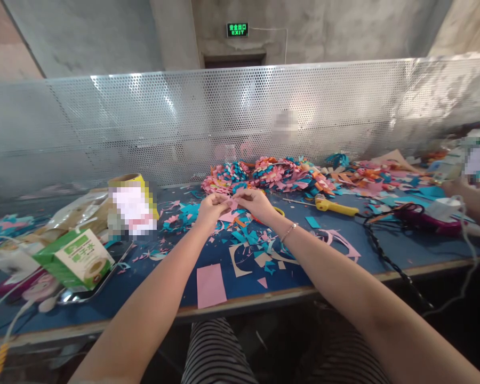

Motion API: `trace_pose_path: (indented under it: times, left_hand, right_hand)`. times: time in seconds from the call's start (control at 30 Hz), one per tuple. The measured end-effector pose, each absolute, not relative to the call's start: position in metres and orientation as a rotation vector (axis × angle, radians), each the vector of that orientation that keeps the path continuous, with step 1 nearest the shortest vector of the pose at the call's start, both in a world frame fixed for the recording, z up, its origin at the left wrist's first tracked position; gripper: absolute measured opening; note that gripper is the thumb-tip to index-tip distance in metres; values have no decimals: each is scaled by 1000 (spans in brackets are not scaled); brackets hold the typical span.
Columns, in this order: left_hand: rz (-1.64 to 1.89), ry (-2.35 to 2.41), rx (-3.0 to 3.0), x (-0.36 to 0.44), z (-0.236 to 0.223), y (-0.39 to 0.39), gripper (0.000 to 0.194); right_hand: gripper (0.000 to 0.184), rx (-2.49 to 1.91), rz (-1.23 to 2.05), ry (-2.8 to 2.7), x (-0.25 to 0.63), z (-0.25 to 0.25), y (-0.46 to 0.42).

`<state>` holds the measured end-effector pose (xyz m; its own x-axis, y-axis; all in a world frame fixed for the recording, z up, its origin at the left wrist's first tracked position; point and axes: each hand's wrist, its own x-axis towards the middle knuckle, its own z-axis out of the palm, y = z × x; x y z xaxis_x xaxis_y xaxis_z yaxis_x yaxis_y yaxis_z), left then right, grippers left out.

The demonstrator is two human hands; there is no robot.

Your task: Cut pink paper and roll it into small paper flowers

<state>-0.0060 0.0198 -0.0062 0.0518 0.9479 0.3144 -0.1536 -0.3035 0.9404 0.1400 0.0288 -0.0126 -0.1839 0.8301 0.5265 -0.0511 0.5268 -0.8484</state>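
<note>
Both arms reach forward over the blue tabletop. My left hand pinches the left side of a small pink paper piece. From the right, my right hand grips the same piece, fingertips close to those of the left. Its exact shape is partly hidden by the fingers. Behind the hands lies a heap of pink, blue and orange paper flowers. Under and around them are cut scraps in pink, blue and cream. Nearer the front edge rests a flat pink paper rectangle.
A yellow glue gun lies at right, near a black cable. At left stand a green-and-white drink carton and a yellow roll. A perforated metal screen rises behind. Another person's hand shows at far right.
</note>
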Motion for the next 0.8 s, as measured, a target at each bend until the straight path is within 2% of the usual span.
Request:
trace_pose_path:
  times: [0.33, 0.8]
  left_hand:
    - [1402, 827, 1305, -7, -7, 21, 25]
    - [1353, 870, 1456, -4, -8, 19, 25]
  right_hand:
    - [25, -741, 734, -1595, 141, -16, 34]
    - [40, -684, 662, -1634, 140, -13, 30]
